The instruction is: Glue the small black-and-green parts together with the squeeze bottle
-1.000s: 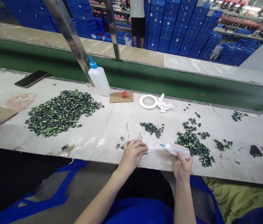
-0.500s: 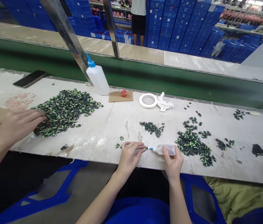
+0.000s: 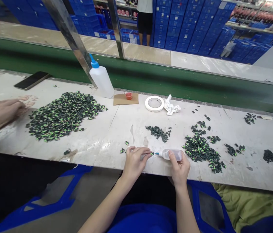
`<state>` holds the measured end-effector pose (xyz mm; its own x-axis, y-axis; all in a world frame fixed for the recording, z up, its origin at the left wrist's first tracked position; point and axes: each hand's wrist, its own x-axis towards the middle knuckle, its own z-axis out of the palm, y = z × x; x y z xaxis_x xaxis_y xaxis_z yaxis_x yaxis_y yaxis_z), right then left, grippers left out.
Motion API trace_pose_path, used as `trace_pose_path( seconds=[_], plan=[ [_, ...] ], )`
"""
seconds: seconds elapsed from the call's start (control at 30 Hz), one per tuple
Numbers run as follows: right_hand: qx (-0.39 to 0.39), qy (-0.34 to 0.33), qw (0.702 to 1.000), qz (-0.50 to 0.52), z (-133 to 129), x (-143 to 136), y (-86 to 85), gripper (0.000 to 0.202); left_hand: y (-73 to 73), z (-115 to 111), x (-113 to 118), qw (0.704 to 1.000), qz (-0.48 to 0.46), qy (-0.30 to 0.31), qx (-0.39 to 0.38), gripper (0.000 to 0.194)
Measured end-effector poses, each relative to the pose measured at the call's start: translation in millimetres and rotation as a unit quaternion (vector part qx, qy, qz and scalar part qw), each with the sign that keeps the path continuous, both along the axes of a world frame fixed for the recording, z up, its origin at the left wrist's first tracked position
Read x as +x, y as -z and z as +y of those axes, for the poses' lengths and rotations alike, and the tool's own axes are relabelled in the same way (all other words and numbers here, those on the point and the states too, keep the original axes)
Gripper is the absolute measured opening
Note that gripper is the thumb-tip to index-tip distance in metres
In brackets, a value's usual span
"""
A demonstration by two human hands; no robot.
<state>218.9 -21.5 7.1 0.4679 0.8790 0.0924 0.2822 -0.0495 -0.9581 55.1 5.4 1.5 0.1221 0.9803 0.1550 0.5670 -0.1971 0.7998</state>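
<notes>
My right hand (image 3: 180, 165) is closed round a small translucent squeeze bottle (image 3: 172, 154), tilted on its side with its blue nozzle pointing left. The nozzle tip meets a tiny dark green piece (image 3: 152, 153) pinched between the fingertips of my left hand (image 3: 136, 160). Just left of that hand lie a few loose green-and-black pieces (image 3: 122, 150). Beyond my hands is a small pile of dark slim pieces (image 3: 159, 133). To the right of the bottle spreads a larger heap of dark pieces with bright green marks (image 3: 200, 149).
A co-worker's hand (image 3: 2, 111) is at the left, by a big heap of green-black pieces (image 3: 65, 116). Along the back stand a tall bottle (image 3: 101, 81), cardboard with a red cap (image 3: 128, 95), a tape roll (image 3: 146, 105), crumpled tissue (image 3: 171, 107) and a phone (image 3: 32, 81).
The co-worker's hand has moved left, off the big heap and over to the pale pink pieces. My own hands, the squeeze bottle and the tiny piece have hardly moved.
</notes>
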Motion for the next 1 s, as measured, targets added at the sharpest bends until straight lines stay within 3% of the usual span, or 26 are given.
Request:
trace_pose_path(
  seconds=[0.83,1.0],
  plan=[
    [0.015,0.001,1.0,0.02,1.1,0.7,-0.5,0.034,-1.5,-0.3,3.0,1.0,0.001,-0.022,-0.014,0.009],
    [0.064,0.107,0.989,0.076,-2.6,4.0,2.6,0.033,-0.7,-0.5,1.4,0.999,-0.003,-0.014,-0.033,0.009]
  ],
)
